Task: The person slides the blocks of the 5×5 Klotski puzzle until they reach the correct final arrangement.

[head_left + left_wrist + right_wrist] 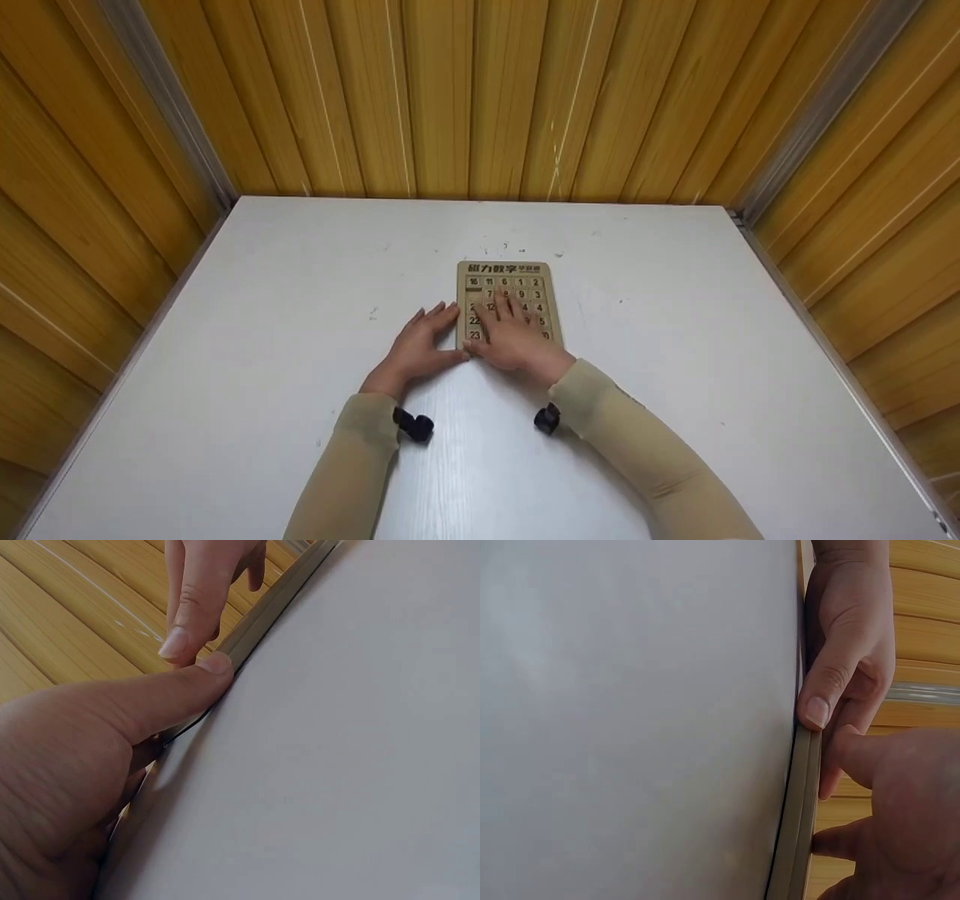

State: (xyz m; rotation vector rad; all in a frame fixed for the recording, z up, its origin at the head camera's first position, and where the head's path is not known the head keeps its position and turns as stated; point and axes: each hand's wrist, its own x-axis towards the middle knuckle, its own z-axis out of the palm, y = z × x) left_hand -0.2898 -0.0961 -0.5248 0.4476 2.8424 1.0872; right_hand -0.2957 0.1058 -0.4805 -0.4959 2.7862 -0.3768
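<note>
We spread the fingers of our right hand [516, 341] over the numbered tiles [520, 282], while our left hand [424, 349], thumb and fingers wide apart, touches the left edge and near-left corner of the shallow board [553, 301] that contains them. We read 11, 6, 1 and 2 along the top row, 22 and 23 at left; 磁力数字 heads the frame. The board lies on our white tabletop [660, 322], before wood-patterned panels [495, 97].

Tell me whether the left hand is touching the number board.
Touching. The left wrist view shows the left hand with its thumb tip resting against the edge of the number board, no gap between.
</note>
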